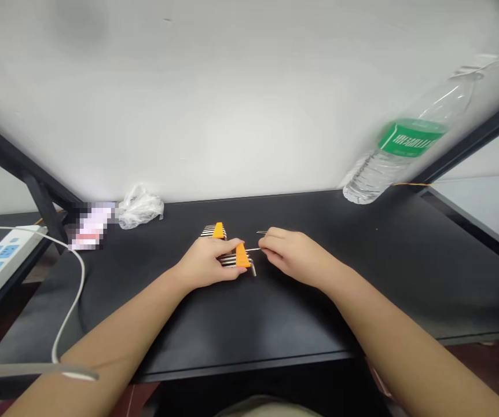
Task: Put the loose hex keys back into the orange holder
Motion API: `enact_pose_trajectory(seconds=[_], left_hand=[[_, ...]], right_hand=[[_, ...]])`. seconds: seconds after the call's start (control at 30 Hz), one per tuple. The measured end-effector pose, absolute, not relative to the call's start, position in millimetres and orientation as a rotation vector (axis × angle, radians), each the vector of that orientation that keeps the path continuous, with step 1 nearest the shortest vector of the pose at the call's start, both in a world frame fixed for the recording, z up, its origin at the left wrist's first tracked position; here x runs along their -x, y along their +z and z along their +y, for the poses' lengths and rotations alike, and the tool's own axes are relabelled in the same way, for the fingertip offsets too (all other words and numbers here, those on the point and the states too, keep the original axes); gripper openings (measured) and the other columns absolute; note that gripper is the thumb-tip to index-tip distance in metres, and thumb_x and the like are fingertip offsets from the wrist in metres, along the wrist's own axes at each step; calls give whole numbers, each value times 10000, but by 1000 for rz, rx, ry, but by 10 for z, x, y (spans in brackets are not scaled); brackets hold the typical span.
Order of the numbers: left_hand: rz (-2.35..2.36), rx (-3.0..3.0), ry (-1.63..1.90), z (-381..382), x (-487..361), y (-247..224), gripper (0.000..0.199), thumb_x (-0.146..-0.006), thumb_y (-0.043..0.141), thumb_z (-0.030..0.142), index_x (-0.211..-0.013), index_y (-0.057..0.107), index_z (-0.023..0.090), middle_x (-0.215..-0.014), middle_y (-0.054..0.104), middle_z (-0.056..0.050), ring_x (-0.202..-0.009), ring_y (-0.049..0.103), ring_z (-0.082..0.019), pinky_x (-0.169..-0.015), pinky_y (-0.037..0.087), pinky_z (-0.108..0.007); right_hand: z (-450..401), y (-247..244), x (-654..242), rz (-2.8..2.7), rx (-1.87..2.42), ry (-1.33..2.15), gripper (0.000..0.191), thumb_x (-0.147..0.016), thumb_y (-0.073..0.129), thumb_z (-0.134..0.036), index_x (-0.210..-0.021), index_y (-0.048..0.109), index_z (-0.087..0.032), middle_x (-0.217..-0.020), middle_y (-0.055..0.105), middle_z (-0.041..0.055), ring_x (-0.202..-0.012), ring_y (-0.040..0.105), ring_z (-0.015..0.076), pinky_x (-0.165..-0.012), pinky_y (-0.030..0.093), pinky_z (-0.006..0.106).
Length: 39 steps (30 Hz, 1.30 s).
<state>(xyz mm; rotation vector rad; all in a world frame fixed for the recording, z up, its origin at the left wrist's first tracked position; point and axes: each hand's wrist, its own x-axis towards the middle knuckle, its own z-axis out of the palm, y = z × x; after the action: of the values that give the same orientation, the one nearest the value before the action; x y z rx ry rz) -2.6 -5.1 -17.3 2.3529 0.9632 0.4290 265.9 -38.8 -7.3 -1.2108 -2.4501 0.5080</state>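
My left hand [204,262] is closed around an orange hex key holder [242,256], with the thumb on its far end and a finger at its near end. Several silver L-shaped hex keys [228,260] sit through it. Just to the right, my right hand [290,255] pinches a thin hex key [253,249] that reaches to the holder; whether its tip is inside I cannot tell. Behind my left hand lies a second orange holder [219,230] with several keys. Another thin metal piece [261,232] shows beyond my right fingertips, its other end hidden.
A crumpled clear plastic bag [140,207] and a blurred-out pink item [93,226] lie at the back left of the black table [249,330]. A green-labelled water bottle [406,139] stands at the back right. A white power strip [4,255] and cable [80,284] are on the left.
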Motion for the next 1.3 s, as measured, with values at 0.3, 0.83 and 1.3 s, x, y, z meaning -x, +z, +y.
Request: enact_pose_trajectory(seconds=[0.3, 0.83, 1.3], left_hand=[[948, -2342, 440, -51, 25, -192, 497, -805, 767, 423, -1265, 672, 262, -873, 730, 24, -757, 671, -137, -757, 509, -257], [725, -2360, 471, -82, -33, -84, 308, -829, 747, 393, -1082, 696, 226, -748, 662, 10, -667, 595, -130, -679, 457, -244], [919, -2439, 469, -67, 27, -200, 534, -831, 737, 460, -1314, 651, 249, -787, 689, 7, -708, 645, -148, -724, 500, -267]], right_hand=[[-387, -60, -2698, -2419, 1184, 543, 173, -964, 517, -134, -968, 670, -215, -938, 615, 48, -775, 586, 152, -719, 462, 278], [-401, -154, -2438, -1666, 999, 1449, 64, -922, 593, -179, -956, 642, -202, -927, 643, 32, -769, 614, 142, -680, 518, 290], [-194, -324, -2808, -2085, 1520, 668, 139, -924, 613, -264, -974, 731, -210, -947, 662, 58, -793, 622, 174, -778, 514, 336]])
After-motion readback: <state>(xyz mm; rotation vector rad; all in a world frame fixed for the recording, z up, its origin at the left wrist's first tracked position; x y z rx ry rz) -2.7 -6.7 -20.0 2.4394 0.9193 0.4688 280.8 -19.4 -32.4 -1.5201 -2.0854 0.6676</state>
